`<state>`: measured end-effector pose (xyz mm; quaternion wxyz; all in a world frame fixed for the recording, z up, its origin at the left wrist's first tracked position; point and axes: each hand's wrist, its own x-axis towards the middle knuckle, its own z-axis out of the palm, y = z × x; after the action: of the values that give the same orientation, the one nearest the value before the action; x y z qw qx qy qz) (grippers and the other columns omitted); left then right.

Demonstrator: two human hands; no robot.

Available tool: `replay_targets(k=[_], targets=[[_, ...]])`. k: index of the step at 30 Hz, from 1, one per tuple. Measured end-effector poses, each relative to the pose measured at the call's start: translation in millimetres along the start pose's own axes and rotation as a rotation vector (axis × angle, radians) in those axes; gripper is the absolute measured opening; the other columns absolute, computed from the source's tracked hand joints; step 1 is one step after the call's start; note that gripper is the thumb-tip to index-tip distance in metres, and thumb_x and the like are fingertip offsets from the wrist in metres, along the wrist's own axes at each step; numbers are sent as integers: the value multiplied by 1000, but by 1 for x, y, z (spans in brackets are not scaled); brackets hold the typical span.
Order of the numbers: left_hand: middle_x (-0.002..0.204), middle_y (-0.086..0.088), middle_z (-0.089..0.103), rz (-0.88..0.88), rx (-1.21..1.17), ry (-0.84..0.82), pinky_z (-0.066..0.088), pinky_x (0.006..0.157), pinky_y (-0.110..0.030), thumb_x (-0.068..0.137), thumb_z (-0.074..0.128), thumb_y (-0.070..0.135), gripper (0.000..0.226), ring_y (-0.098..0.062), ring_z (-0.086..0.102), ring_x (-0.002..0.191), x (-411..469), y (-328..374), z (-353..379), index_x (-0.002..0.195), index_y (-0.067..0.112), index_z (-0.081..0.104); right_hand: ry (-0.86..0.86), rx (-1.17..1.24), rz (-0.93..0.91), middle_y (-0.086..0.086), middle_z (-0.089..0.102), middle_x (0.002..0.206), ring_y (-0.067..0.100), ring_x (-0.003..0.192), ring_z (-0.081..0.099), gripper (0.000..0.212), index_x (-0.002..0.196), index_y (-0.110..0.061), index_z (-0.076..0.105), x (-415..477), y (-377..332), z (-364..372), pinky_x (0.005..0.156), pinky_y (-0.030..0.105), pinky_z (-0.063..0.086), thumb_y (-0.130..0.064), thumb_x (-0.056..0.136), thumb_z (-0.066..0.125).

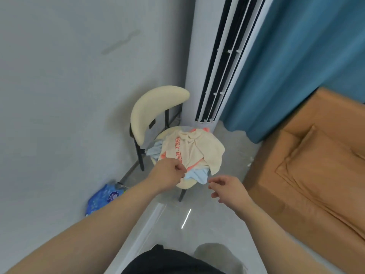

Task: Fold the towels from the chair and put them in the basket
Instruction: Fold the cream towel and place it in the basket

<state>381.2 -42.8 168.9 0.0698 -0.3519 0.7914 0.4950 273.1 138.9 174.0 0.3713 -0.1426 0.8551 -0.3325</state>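
A cream chair [154, 111] with black legs stands in the corner, and a heap of towels lies on its seat. A cream towel [194, 149] with red lettering is on top. Under it, a light blue towel [196, 175] sticks out at the front edge and another bit of blue shows at the left. My left hand [169, 173] is at the seat's front and pinches the edge of the light blue towel with curled fingers. My right hand [227, 189] hovers just right of that towel's hanging corner, fingers loosely curled and holding nothing. No basket is in view.
A tall white air conditioner [213, 66] stands right behind the chair. A blue curtain [296, 56] hangs to its right, and an orange cushioned sofa [316, 165] fills the right side. A blue plastic packet [104, 198] lies on the floor by the grey wall at left.
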Motion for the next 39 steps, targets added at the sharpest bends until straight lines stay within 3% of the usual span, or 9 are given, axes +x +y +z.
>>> replay_targets(k=[5, 10, 14, 20, 27, 31, 33, 37, 39], targets=[[89, 8, 73, -80, -61, 115, 45, 56, -8, 92, 60, 15, 13, -10, 71, 79, 111, 45, 19, 89, 23, 70, -118, -135, -109, -8, 67, 108, 8, 80, 69, 23, 116, -20, 66, 149, -10, -63, 59, 15, 46, -17, 95, 57], [89, 12, 73, -314, -162, 305, 56, 70, -23, 91, 59, 18, 14, -10, 71, 78, 187, 64, 59, 87, 25, 70, -246, -476, -298, -5, 62, 125, 16, 117, 58, 31, 124, -19, 63, 308, -11, -99, 94, 23, 43, -16, 93, 59], [91, 3, 73, -549, -398, 430, 56, 69, -27, 90, 59, 12, 14, -14, 72, 75, 229, 93, 107, 85, 20, 69, -471, -758, -435, 0, 58, 133, 19, 122, 54, 38, 130, -19, 59, 398, -16, -115, 97, 29, 44, -16, 92, 57], [94, 3, 72, -617, -584, 566, 57, 76, -31, 90, 56, 9, 17, -15, 73, 75, 278, 122, 132, 96, 14, 71, -602, -958, -563, 2, 53, 140, 23, 126, 52, 45, 138, -19, 50, 466, -39, -107, 99, 31, 44, -18, 94, 56], [92, 7, 72, -625, -668, 718, 55, 73, -28, 89, 56, 10, 18, -12, 72, 71, 297, 101, 177, 94, 19, 72, -540, -1130, -737, 3, 61, 128, 24, 112, 59, 35, 127, -17, 59, 500, -29, -45, 90, 34, 51, -19, 93, 53], [90, 3, 74, -624, -725, 797, 55, 70, -27, 89, 55, 7, 20, -14, 72, 69, 310, 76, 217, 94, 17, 72, -329, -1208, -854, 13, 44, 139, 33, 126, 41, 58, 136, -18, 46, 517, -8, -2, 97, 42, 41, -50, 89, 57], [91, 1, 74, -596, -765, 861, 57, 71, -30, 89, 55, 6, 21, -13, 71, 67, 322, 63, 233, 92, 17, 72, -210, -1244, -926, 13, 42, 138, 32, 127, 37, 59, 133, -18, 49, 525, 0, 14, 99, 42, 36, -56, 88, 56], [94, -4, 72, -564, -820, 997, 46, 50, -15, 90, 50, 1, 24, -13, 69, 62, 348, 44, 265, 91, 13, 70, -89, -1289, -1039, 11, 48, 133, 30, 123, 39, 39, 128, -18, 57, 541, 21, 25, 99, 38, 35, -26, 90, 52], [94, -4, 72, -561, -816, 1037, 45, 52, -18, 89, 48, 0, 25, -13, 68, 60, 357, 36, 287, 89, 13, 70, -65, -1258, -1130, 11, 50, 132, 30, 122, 41, 41, 130, -15, 55, 545, 33, 23, 100, 37, 35, -19, 89, 50]])
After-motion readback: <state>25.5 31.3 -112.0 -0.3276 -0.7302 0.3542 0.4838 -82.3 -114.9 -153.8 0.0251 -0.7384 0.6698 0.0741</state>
